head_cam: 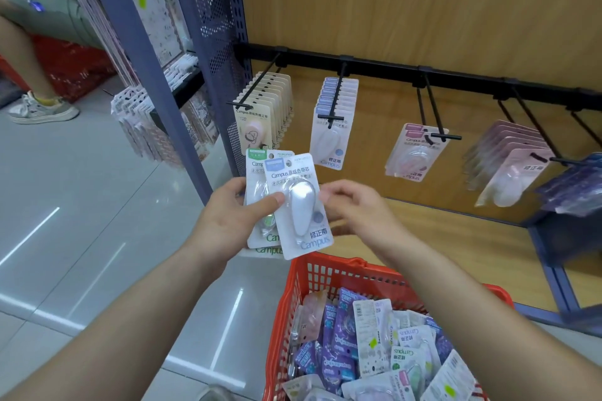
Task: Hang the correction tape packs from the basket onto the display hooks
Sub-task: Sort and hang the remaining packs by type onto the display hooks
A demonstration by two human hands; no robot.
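"Two packs held, both in the left hand (234, 215). A blue-headed pack (298, 202) sits in front, and a green-headed pack (255, 169) is behind it and partly covered. The thumb presses across the front blister and the fingers are behind the cards."

"And the right hand (355, 208)?"

"Its fingers are curled at the right edge of the blue-headed pack. That area is blurred, so I cannot tell whether it pinches the card or only touches it."

"Where are the held packs?"

"They are upright, above the near-left corner of the red basket (325, 273), below and in front of the leftmost hook (257, 85). Neither pack is on a hook."

"What is in the basket?"

"A loose heap of packs (374, 335), purple, white and green, lying at all angles."

"And the display?"

"There is a black rail (384, 67) on a wooden back panel (423, 3). The leftmost hook carries a full row of beige packs (257, 127). The second hook (337, 98) has a row of blue-headed packs (329, 140). The third hook (435, 111) has a single pink pack (413, 153). The fourth hook (534, 124) has a row of pink packs (511, 166). At the far right there are purple packs (573, 185), too blurred to describe."

"Anything else?"

"Another person's shoe (42, 109) is on the tiled floor (81, 205) at the far left, with a second red basket (75, 65) beside it."
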